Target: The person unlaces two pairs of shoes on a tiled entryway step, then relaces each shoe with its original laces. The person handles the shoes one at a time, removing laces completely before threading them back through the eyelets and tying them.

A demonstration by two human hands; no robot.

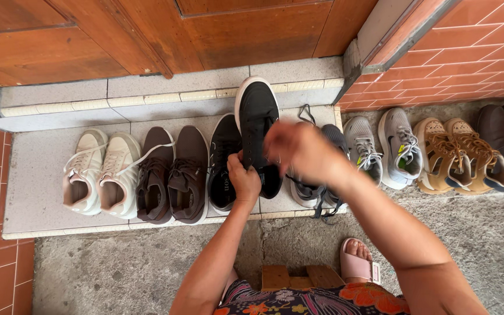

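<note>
Home entrance, outdoors: wooden door (147, 35), tiled doorstep (36, 169) lined with pairs of shoes (173, 175) (sneakers, boots), red brick-tile wall (468, 52), rough concrete ground (118, 268) below the step

**Black sneaker held up over a row of shoes**

The left hand (244, 181) grips the heel of a black sneaker (258, 125), lifted toe-forward above the tiled step (36, 169). The right hand (301, 153), blurred, hovers over its laces. Beside it on the step lie its black mate (223, 163), brown shoes (173, 175) and white sneakers (101, 174). Grey trainers (383, 146) and tan shoes (453, 154) stand to the right on the concrete floor (135, 268).
</note>
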